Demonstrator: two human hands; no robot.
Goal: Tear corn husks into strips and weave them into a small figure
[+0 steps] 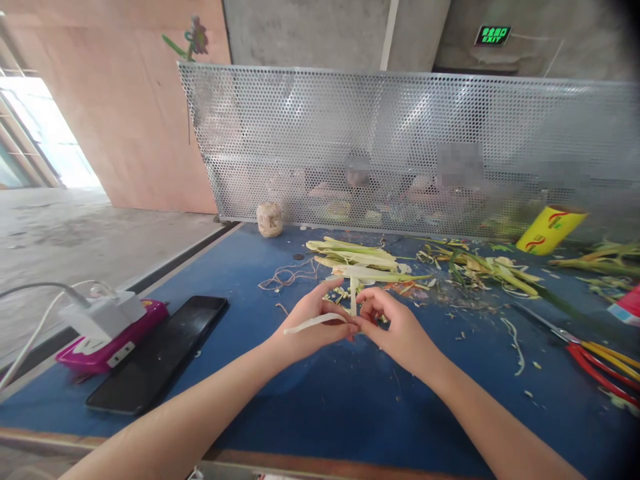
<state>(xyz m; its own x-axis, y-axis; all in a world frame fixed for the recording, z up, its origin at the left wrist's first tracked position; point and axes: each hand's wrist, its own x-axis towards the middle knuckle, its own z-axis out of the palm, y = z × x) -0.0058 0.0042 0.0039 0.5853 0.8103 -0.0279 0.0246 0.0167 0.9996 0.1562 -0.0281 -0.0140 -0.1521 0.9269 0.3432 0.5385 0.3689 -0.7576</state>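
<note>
Where 2 hands meet mid-frame, the left hand and right hand each have a grip pinched on a pale strip; it runs leftward across the nearer left thumb, while an upright pale piece may be its other end.

- Strip between left hand and right hand, stalks behind.
- Phone on table, left of hands.
- Scissors right of hands, before the roll.

Whitish strip, blue tabletop, yellow roll, perhaps purplish flower.
</note>
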